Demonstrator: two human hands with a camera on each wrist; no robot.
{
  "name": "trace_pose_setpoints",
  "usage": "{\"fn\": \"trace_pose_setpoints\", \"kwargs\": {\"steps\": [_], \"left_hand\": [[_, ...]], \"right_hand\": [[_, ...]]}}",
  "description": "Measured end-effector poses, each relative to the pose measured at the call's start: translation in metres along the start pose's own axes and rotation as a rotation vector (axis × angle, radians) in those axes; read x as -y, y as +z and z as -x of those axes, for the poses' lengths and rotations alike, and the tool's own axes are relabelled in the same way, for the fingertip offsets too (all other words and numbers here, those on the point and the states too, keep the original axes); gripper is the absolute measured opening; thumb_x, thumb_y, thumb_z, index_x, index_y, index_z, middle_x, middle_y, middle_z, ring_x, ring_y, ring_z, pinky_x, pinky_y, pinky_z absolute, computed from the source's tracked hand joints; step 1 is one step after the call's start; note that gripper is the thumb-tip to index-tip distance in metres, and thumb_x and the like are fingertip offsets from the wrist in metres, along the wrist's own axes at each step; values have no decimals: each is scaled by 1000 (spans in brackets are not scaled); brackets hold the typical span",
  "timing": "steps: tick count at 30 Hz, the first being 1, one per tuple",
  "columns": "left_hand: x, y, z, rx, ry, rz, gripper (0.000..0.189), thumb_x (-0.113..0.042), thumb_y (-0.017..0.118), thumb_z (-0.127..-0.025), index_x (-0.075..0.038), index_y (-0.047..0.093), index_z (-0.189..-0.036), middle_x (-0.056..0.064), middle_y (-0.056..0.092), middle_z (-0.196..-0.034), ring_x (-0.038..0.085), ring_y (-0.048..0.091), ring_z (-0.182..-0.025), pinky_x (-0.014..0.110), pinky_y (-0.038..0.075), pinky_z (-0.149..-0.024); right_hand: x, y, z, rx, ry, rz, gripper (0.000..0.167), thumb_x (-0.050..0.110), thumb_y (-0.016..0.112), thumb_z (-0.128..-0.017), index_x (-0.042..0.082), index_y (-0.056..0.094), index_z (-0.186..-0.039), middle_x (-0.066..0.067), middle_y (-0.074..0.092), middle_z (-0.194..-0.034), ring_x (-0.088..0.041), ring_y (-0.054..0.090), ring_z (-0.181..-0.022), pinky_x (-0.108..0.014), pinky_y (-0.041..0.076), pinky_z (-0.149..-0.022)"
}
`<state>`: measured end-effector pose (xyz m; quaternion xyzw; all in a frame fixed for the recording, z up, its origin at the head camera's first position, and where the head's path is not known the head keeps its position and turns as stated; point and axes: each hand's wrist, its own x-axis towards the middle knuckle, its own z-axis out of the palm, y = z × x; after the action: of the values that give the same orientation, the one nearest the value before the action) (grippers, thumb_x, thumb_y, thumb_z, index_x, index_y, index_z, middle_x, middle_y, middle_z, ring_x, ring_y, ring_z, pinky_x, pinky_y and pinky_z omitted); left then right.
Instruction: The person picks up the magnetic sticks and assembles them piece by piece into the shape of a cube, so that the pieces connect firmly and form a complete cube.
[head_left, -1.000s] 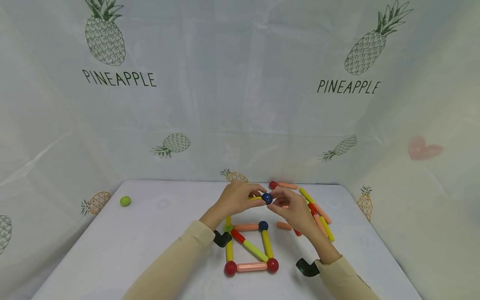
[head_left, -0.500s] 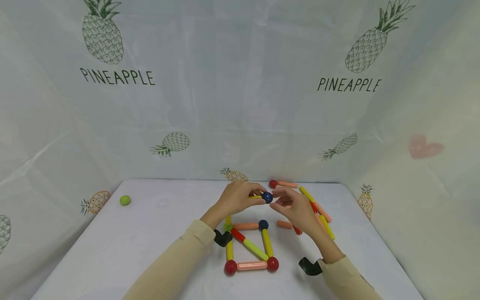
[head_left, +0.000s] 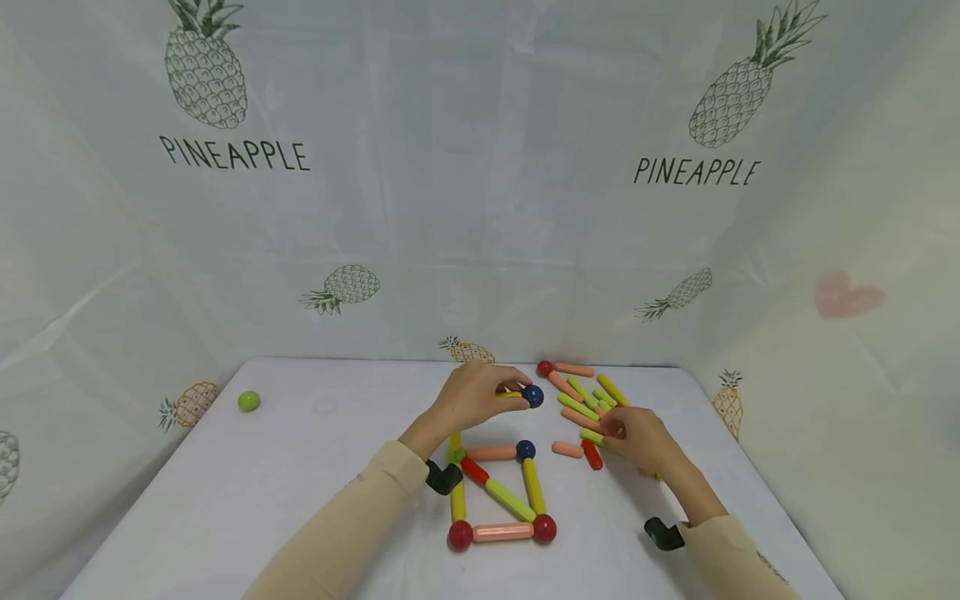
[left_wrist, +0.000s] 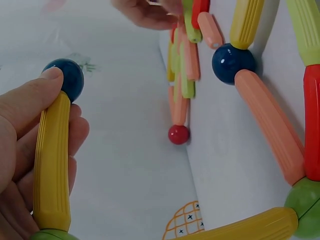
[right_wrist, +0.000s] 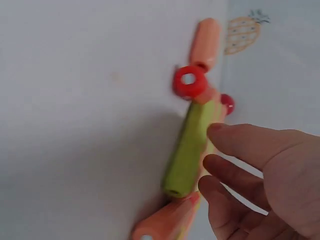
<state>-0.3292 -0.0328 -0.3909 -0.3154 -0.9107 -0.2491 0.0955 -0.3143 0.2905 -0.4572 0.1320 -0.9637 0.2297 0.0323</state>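
My left hand (head_left: 468, 393) holds a yellow magnetic rod (left_wrist: 52, 160) above the table, its thumb against the dark blue ball (head_left: 532, 396) at the rod's end. A green ball (left_wrist: 52, 235) shows at the other end in the left wrist view. My right hand (head_left: 641, 437) is over the pile of loose rods at the right. Its thumb and fingers stand apart beside a light green rod (right_wrist: 186, 150) in the right wrist view, with no rod gripped between them.
A frame of rods lies in front: red balls (head_left: 545, 528) at the near corners, a blue ball (head_left: 526, 450) and green ball (head_left: 456, 455) farther back, a red rod (head_left: 475, 471) on the diagonal. A loose green ball (head_left: 249, 401) sits far left, a red ball (head_left: 545, 367) at the back.
My right hand has left the blue ball and moved right and toward me, over the loose rods. The left hand stays nearly still with its rod and ball.
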Motion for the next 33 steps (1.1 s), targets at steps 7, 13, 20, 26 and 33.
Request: {"fn": "trace_pose_setpoints", "kwargs": {"steps": [7, 13, 20, 26, 33], "left_hand": [[-1, 2, -1, -6, -2, 1, 38, -43, 82, -94, -26, 78, -127, -11, 80, -103, 6, 70, -92, 23, 52, -77], [-1, 3, -2, -3, 7, 5, 38, -43, 81, -94, -25, 78, -127, -10, 80, -104, 7, 71, -94, 24, 53, -78], [-1, 2, -2, 2, 9, 9, 37, -42, 81, -94, -25, 78, -127, -10, 80, -104, 6, 71, -93, 24, 53, -77], [-2, 3, -2, -1, 25, 34, 36, -41, 82, -94, -24, 78, -126, -10, 81, -102, 6, 71, -91, 23, 52, -74], [-2, 2, -2, -7, 31, 22, 36, -40, 83, -93, -23, 79, -124, -9, 81, -102, 7, 71, -91, 23, 52, -73]], "right_hand": [[-12, 9, -1, 20, -47, 112, 18, 7, 82, -93, 5, 80, -110, -3, 74, -97, -21, 63, -87, -45, 60, -83], [12, 0, 5, -95, -92, -30, 27, 2, 80, -92, 3, 75, -118, -5, 74, -100, -19, 66, -85, -34, 61, -74], [52, 28, -1, -94, -142, -318, 28, 13, 83, -94, 12, 69, -117, -1, 74, -106, -18, 74, -94, -29, 63, -80], [69, 53, -12, -114, -163, -415, 28, 11, 84, -93, 14, 67, -115, -1, 73, -106, -15, 74, -94, -29, 62, -85], [78, 57, -15, -122, -157, -460, 25, 12, 85, -92, 15, 66, -109, 1, 72, -103, -14, 72, -91, -27, 62, -84]]}}
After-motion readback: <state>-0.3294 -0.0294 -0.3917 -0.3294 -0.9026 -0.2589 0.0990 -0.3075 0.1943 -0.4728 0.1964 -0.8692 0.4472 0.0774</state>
